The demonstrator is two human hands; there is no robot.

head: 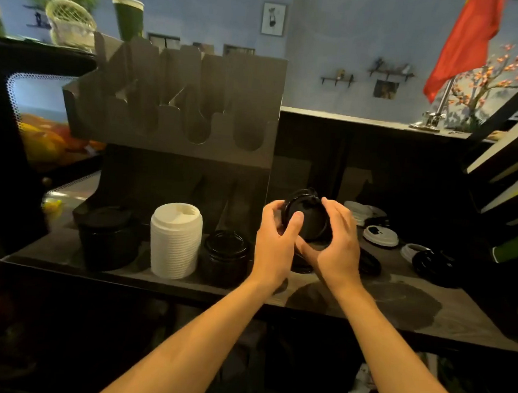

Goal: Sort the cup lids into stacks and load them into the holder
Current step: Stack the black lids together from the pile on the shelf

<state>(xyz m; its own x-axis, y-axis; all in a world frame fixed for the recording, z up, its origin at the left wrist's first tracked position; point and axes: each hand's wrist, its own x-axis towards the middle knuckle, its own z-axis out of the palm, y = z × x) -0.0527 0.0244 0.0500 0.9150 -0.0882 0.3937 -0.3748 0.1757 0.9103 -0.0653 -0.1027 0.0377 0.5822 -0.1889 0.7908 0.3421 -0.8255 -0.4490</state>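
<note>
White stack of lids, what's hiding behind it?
Behind the tall white stack of ribbed cup lids rises the dark grey slotted holder. The stack covers the holder's lower front there, so whatever sits low behind it cannot be seen.

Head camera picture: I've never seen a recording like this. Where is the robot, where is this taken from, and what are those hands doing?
There is no robot here. A person wears a wide-angle camera on the head, so this single picture looks forward and down at their own two arms. The left hand and right hand together hold a small bunch of black lids, tipped toward the camera, above a dark counter. To the left on the counter stand three sorted stacks: a black stack, a white stack and a shorter black stack. Behind them rises the grey holder with U-shaped slots; I see no lids in them. To the right lie unsorted lids, such as a white lid and loose black lids, not yet stacked.
</note>
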